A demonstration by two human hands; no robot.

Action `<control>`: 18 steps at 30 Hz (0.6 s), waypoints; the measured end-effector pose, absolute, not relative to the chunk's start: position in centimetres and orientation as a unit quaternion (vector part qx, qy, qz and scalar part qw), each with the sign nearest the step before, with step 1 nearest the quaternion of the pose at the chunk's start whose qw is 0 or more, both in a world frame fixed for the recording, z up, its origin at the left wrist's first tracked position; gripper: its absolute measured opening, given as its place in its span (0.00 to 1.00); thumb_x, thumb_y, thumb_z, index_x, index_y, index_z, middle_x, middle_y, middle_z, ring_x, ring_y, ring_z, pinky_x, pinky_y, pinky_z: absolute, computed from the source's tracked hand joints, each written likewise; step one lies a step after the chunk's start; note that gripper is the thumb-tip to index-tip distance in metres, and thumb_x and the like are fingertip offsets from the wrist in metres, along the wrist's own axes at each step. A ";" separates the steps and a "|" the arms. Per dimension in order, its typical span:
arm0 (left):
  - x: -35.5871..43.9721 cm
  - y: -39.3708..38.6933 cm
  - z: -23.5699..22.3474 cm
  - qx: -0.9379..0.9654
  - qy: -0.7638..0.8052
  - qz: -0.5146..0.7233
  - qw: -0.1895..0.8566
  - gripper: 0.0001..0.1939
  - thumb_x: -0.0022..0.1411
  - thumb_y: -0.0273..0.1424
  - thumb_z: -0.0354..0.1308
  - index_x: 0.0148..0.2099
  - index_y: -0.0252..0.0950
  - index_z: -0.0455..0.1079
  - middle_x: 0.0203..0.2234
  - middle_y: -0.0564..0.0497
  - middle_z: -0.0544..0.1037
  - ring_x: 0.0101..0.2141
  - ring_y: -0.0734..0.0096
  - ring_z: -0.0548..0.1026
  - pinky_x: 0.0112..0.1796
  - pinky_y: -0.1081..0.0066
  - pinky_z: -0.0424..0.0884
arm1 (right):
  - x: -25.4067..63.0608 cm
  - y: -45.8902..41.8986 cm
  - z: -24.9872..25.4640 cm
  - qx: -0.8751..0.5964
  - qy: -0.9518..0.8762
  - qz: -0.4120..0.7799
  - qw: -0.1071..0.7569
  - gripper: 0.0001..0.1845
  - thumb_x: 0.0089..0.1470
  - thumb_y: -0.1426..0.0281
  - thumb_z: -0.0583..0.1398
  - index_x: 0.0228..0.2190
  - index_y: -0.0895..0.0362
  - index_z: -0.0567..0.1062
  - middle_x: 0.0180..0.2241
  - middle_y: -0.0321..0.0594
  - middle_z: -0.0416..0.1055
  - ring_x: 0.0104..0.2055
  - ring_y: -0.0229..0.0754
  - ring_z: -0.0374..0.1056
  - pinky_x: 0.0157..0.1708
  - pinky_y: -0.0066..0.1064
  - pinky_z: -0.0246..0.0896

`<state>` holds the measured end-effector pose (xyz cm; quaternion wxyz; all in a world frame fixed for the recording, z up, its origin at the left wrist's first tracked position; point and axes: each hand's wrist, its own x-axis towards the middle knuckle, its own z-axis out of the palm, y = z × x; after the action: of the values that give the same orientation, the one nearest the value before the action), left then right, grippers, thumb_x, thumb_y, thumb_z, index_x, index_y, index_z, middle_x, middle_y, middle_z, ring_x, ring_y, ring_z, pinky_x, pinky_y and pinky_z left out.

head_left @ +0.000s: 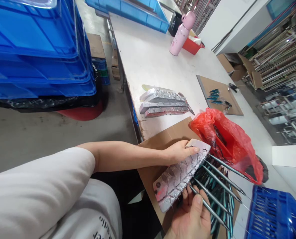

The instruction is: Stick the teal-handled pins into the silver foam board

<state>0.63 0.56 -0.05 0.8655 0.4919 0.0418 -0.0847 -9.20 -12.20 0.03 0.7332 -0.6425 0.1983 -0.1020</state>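
Observation:
My left hand (179, 153) grips the upper end of a pale, silver-stained block (176, 176), thumb on its face. The block is tilted and has dark slits and small wires along it. Several slender, tapered grey-green rods (224, 177) stick out from its right edge, with thin wires at their far ends. My right hand (191, 215) is closed around the near end of the lowest rod (210, 207), close to the block's edge. Underneath, a pile of similar dark teal rods (212, 186) lies on cardboard (167, 136), partly hidden by the block and my right hand.
A red plastic bag (227, 136) sits beyond the pile, with a blue crate (269, 212) at right. Similar silver-stained blocks (162, 103) lie on the white table (148, 59). Farther off are a board (217, 96) with small teal pieces and a pink bottle (180, 36). Blue bins (38, 63) are stacked left.

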 end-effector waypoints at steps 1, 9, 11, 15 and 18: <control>0.6 0.6 0.0 0.490 0.042 -0.085 0.867 0.18 0.55 0.41 0.53 0.42 0.33 0.67 0.32 0.51 0.74 0.30 0.73 0.69 0.33 0.74 0.66 | -9.1 -12.1 0.0 -0.642 0.197 -0.105 0.734 0.10 0.46 0.67 0.58 0.35 0.51 0.71 0.29 0.32 0.74 0.31 0.35 0.70 0.34 0.30 0.69; 0.6 0.6 -0.1 0.471 0.021 -0.075 0.879 0.18 0.55 0.41 0.53 0.41 0.33 0.68 0.30 0.51 0.74 0.27 0.75 0.69 0.31 0.75 0.65 | -8.9 -11.5 0.7 -0.629 0.228 -0.106 0.735 0.11 0.44 0.67 0.60 0.33 0.55 0.70 0.30 0.33 0.73 0.30 0.35 0.70 0.32 0.29 0.69; 0.6 0.5 -0.3 0.483 0.025 -0.069 0.873 0.19 0.55 0.41 0.53 0.42 0.33 0.68 0.31 0.50 0.74 0.27 0.75 0.69 0.30 0.76 0.65 | -9.0 -11.2 0.8 -0.625 0.232 -0.105 0.738 0.12 0.44 0.66 0.60 0.34 0.55 0.69 0.30 0.32 0.73 0.30 0.35 0.70 0.33 0.30 0.69; 0.5 0.3 -0.2 0.517 0.066 -0.072 0.850 0.22 0.54 0.44 0.52 0.43 0.31 0.68 0.30 0.49 0.73 0.25 0.76 0.67 0.27 0.77 0.63 | -9.1 -10.6 0.9 -0.627 0.225 -0.105 0.738 0.15 0.45 0.64 0.59 0.36 0.56 0.68 0.32 0.34 0.73 0.34 0.36 0.70 0.38 0.33 0.67; 0.4 0.4 0.3 0.498 0.060 -0.095 0.860 0.23 0.54 0.44 0.52 0.45 0.31 0.67 0.28 0.50 0.73 0.23 0.78 0.66 0.26 0.77 0.63 | -9.6 -11.0 0.9 -0.634 0.200 -0.083 0.742 0.19 0.45 0.63 0.58 0.41 0.56 0.66 0.37 0.37 0.73 0.38 0.38 0.69 0.43 0.38 0.65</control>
<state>0.45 0.43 0.29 0.8596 0.4984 0.0603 -0.0949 -9.63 -10.98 0.89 0.7424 -0.6339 0.2003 -0.0827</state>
